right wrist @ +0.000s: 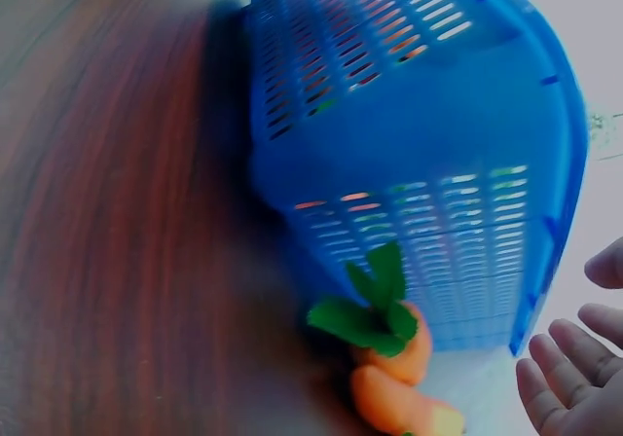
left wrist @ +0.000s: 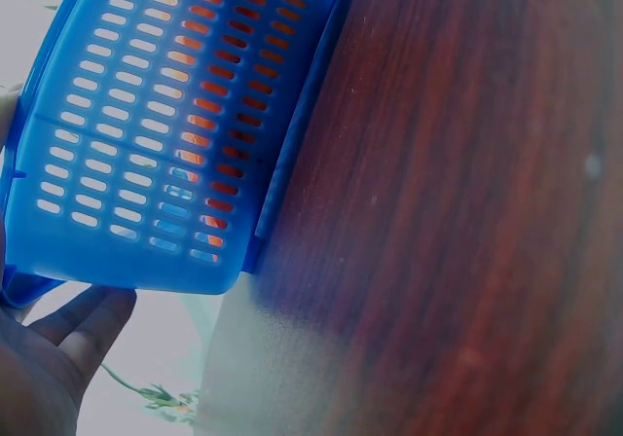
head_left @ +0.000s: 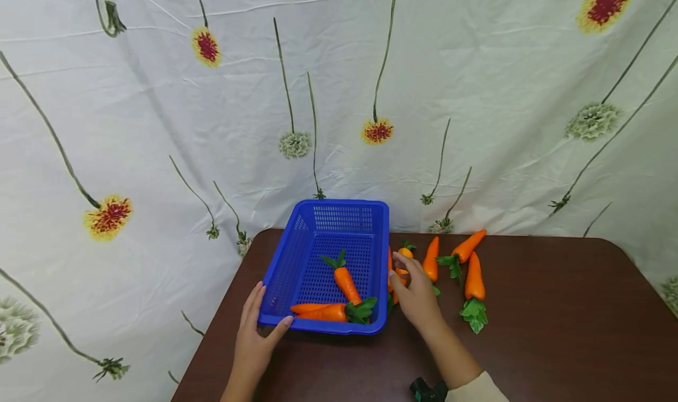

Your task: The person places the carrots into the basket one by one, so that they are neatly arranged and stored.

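Head view first: nearest me, right of the blue basket's (head_left: 327,328) near edge, there's some black thing (head_left: 425,391) by my sleeve (head_left: 477,388), can't tell what. My left hand (head_left: 253,334) grips the basket's near-left corner, thumb on the near rim, fingers along the outside of the left wall, probably so it can't skid on the glossy table (head_left: 556,308). Inside the basket I count at least three carrots (head_left: 346,281): two lie along the near wall, one has its leaves toward the far end. No real order to it imo. My right hand (head_left: 418,290) hovers just outside the right wall, fingers apart, a bit bent and holding nothing, I guess because the loose carrots (right wrist: 389,399) sit right beside that wall. Further right of the basket, three more carrots (head_left: 474,277) lie spread out. Behind the basket hangs a flowery cloth (head_left: 477,84).
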### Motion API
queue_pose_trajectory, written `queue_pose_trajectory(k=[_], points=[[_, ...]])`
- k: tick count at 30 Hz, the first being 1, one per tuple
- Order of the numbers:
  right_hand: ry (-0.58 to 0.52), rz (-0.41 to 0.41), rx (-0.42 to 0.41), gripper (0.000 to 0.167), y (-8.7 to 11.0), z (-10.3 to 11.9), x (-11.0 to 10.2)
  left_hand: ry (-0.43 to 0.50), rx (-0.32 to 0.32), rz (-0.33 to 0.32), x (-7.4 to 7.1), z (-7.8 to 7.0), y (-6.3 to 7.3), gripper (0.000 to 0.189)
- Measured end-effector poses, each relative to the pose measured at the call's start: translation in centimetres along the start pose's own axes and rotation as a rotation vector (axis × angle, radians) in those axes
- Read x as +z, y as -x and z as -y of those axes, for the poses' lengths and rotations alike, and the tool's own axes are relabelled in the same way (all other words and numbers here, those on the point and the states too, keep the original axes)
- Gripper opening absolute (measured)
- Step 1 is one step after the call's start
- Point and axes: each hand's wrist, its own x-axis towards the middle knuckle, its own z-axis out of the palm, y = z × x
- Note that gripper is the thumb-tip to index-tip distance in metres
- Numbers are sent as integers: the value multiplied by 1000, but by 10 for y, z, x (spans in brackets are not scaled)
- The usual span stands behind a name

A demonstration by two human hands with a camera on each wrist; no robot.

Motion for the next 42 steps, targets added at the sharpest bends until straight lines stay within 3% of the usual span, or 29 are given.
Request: queue_pose_trajectory(k=[18,33,42], points=[[-49,44,124,52,-11,-26,15,5,-8,4,0,1,1,89],[325,70,105,64,-16,-31,25,3,-1,-2,-1,1,0,88],[407,36,63,57,-19,-33,24,0,-8,4,0,-1,0,88]])
